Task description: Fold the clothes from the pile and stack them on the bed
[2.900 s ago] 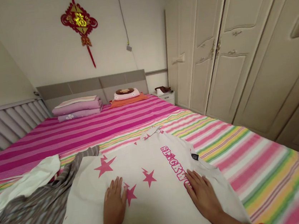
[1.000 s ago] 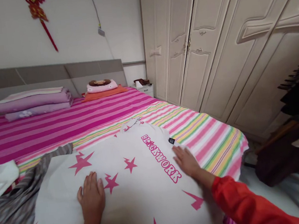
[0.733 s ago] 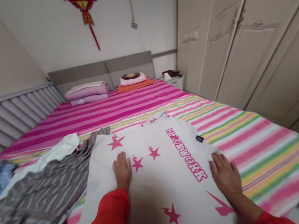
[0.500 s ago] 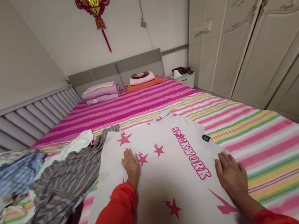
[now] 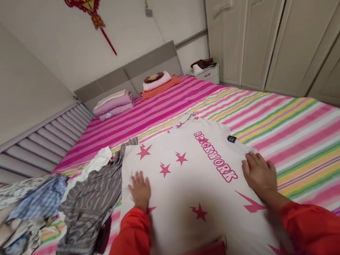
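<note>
A white T-shirt [image 5: 177,192] with pink stars and the word BLACKWORK lies spread on the striped bed, its collar tag toward the right. My left hand [image 5: 140,191] rests on the shirt's left part, fingers spread. On the right edge near the collar lies my right hand [image 5: 259,172], its fingers curved over the cloth; whether they pinch it is hard to see. Both forearms are in red sleeves.
Left of the shirt are a grey striped garment [image 5: 89,206], a white one and a blue checked cloth [image 5: 44,199]. Folded bedding [image 5: 115,103] and a pillow [image 5: 156,80] sit by the headboard [image 5: 150,62]. A wardrobe [image 5: 239,33] stands right.
My left hand has slid left across the shirt, away from the stars, with its fingers spread wider. My right hand stays at the shirt's right edge. The view has shifted and tilted.
</note>
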Demonstrator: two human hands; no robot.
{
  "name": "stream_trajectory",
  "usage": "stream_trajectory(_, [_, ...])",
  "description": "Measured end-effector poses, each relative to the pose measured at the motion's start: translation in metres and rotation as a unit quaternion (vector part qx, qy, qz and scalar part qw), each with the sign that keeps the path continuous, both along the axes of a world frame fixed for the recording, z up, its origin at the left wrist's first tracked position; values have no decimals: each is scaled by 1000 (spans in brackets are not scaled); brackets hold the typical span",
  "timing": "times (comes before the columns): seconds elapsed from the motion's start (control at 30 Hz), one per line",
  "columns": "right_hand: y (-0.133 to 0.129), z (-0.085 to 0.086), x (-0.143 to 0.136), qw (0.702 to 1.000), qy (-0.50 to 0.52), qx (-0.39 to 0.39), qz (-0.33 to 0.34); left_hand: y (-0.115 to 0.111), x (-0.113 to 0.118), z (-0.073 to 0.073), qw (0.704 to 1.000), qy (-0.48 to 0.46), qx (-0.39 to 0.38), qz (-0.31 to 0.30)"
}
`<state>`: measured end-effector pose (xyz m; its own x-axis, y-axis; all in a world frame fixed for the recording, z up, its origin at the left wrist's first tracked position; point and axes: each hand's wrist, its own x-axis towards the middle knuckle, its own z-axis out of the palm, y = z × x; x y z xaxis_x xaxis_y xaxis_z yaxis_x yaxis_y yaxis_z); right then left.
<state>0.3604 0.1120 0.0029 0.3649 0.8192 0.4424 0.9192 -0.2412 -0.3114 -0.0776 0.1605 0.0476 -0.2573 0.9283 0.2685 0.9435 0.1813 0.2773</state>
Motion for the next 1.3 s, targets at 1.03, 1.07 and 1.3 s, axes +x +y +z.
stream_trajectory(1.03, [-8,7,-2,997,41,40,48,-191,-79,-14,977,-21,58,202])
stream_trajectory(1.07, [-8,10,-2,996,58,33,53,-192,-72,-16,976,-24,66,207])
stream_trajectory(1.3, [-16,35,-27,986,134,-68,67,-147,104,-44,990,-42,56,-124])
